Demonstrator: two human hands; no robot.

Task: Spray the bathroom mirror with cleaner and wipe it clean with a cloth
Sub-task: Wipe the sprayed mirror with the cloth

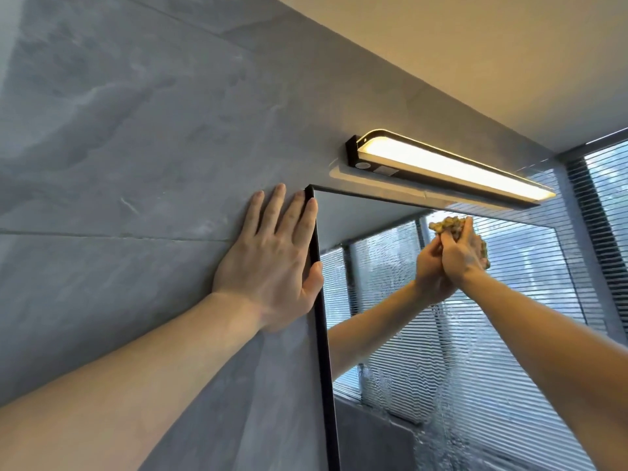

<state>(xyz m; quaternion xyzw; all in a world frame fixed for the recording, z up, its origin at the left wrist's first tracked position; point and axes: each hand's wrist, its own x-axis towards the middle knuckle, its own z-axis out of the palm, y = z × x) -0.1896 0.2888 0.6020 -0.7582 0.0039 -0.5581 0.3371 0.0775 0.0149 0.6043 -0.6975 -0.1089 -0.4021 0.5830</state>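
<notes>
1. The step in hand is wiping: the right hand (464, 253) presses a bunched yellowish cloth (445, 226) against the mirror (380, 260) near its top edge, just under the lit lamp (452, 166). Its fingers curl round the wad; the hand beside it in the glass is its reflection.
2. The left hand (275, 263) lies flat and spread on the grey wall (119, 147), with the thumb hooked over the mirror's dark frame (321, 321). It holds nothing and probably serves as a brace, which suits a high reach.
3. Spray droplets and streaks show on the glass below and left of the cloth, so most of the wiping looks undone.
4. To do it well, I would work from this top edge down in overlapping passes, so runs are caught as they fall.
5. Opening the wad flatter should cover more glass and smear less.
6. Keep the cloth clear of the lamp.
</notes>
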